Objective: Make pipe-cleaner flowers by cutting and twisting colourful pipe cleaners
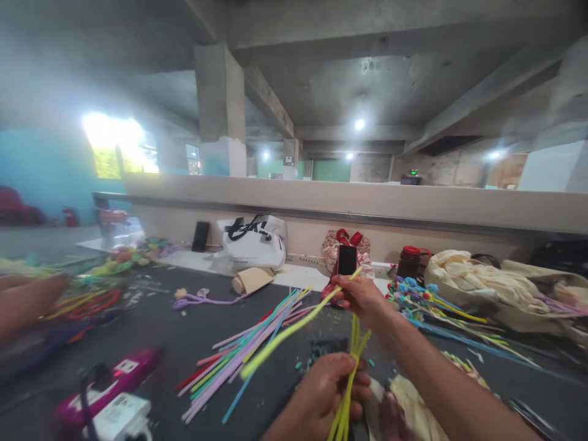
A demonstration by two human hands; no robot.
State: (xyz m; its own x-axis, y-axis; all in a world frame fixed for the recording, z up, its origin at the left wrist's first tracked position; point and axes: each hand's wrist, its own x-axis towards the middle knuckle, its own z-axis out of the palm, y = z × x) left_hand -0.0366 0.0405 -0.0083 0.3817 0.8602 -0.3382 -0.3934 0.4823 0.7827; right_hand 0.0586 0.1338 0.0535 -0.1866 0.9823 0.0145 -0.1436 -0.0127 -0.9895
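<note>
My left hand (321, 392) is low in the middle, fingers closed round a bundle of yellow-green pipe cleaners (348, 392) that stands roughly upright. My right hand (362, 297) is above and beyond it, pinching a single yellow-green pipe cleaner (285, 334). That pipe cleaner slants down to the left over the dark table (174, 331). A loose fan of coloured pipe cleaners (239, 355) lies on the table just left of both hands.
Another person's hand (27, 300) reaches in at the left edge over more coloured pipe cleaners. A pink tool (110, 380) and a white box (122, 416) lie at the near left. At the back are a white bag (255, 242), a tipped paper cup (250, 280), an upright phone (346, 260), a red-lidded jar (408, 260) and a cream cloth bag (478, 282).
</note>
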